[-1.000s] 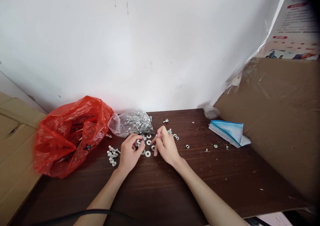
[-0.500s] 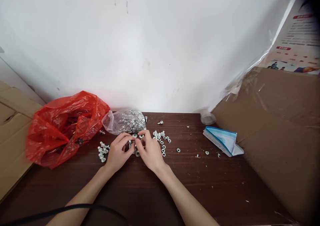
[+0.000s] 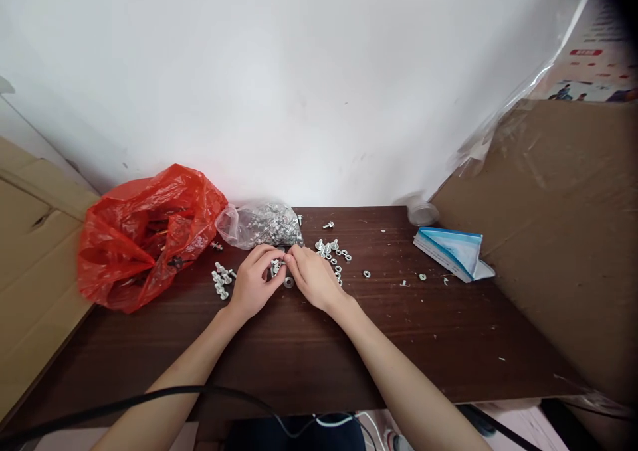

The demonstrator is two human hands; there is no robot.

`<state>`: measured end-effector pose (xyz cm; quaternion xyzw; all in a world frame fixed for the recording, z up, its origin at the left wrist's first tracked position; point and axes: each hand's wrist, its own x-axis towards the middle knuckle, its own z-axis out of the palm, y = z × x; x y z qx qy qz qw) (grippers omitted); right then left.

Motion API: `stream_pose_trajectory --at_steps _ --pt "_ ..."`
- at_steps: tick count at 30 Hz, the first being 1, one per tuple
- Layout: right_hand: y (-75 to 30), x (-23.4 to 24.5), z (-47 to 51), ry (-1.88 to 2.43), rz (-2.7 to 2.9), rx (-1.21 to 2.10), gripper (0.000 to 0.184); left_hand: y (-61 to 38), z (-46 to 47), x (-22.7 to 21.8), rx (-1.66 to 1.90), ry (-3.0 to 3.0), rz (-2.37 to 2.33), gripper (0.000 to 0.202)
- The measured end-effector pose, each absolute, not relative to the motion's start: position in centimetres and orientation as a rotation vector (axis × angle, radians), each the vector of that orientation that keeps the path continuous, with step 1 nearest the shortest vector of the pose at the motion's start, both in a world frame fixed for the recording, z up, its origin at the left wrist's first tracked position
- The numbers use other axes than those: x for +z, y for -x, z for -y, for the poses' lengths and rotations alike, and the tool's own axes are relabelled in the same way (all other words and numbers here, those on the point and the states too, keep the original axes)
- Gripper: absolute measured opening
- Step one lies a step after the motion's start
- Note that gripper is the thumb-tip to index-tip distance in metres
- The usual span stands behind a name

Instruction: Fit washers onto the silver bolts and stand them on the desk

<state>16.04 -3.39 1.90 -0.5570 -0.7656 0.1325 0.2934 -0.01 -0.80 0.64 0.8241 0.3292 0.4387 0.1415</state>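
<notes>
Hardware (image 3: pixel 275 266) showing within the curled left hand (image 3: pixel 255 282), tip to tip with the right hand (image 3: pixel 314 275), grip and long axis unclear!

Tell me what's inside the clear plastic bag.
Through the clear plastic bag, a heap of small silvery metal parts shows; those deeper in are covered and can't be identified.
</notes>
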Motion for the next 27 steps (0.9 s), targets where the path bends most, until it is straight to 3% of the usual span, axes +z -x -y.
stream_pose_trajectory --at_steps 5,12,20,27 --pt "-16.3 1.3 2.9 1.388 2.027 0.371 0.041 0.0 0.9 0.7 1.235 -2.379 -0.957 0.014" --pt "-16.1 1.9 3.2 1.32 2.019 0.509 0.023 0.4 0.6 0.4 1.234 -2.289 -0.984 0.016" --pt "-15.6 1.2 3.2 1.335 1.983 0.427 0.026 1.0 0.9 0.4 1.18 -2.359 -0.959 0.028" --pt "-15.2 0.8 3.1 1.296 1.974 0.421 0.029 1.4 1.0 0.0 1.173 -2.328 -0.98 0.025"
